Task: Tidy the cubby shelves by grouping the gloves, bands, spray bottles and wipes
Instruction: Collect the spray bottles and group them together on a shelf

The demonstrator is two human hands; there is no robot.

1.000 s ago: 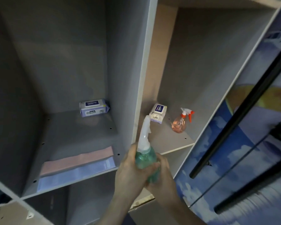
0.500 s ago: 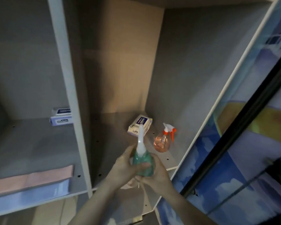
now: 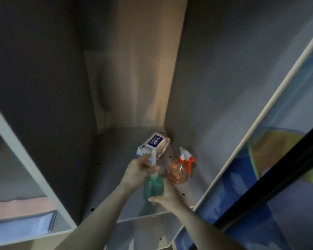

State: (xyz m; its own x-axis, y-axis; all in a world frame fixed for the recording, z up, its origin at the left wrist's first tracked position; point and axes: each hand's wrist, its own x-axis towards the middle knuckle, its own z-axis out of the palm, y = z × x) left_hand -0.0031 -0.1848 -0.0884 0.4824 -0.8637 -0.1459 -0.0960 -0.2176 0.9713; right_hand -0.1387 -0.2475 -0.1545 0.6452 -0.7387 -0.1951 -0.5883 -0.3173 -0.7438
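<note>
- Cubby shelf (image 3: pixel 126 201): the grey board of the right-hand compartment, walled on both sides; it bears two task items already and takes a third. Peg holes dot its surface.
- Neighbouring cubby at 9 o'clock: a pink band (image 3: pixel 16 207) lies flat on a blue band (image 3: pixel 20 230), the pair stacked and touching. This group appears sorted.
- Sliding door (image 3: pixel 260 186): a patterned panel with a dark rail, running from 1 o'clock to 5 o'clock just beside the shelf's right edge; it narrows the approach on that side.
- Green spray bottle (image 3: pixel 153 186): the item in hand, upright, low over the shelf's front half at 6 o'clock of the wipes; whether its base touches the board cannot be told.
- Left hand (image 3: pixel 139 170): its grip is closed round the green bottle's white neck and nozzle.
- Right hand (image 3: pixel 167 195): its grip cups the bottle's lower body from the right.
- Orange spray bottle (image 3: pixel 178 171): upright, just beside the green one at 3 o'clock. Judged: once released, the two sprays form their group.
- Wipes pack (image 3: pixel 154 146): lies flat at 12 o'clock, near the back corner. Judged: it remains mixed with the sprays and probably needs moving; gloves are not in view.
</note>
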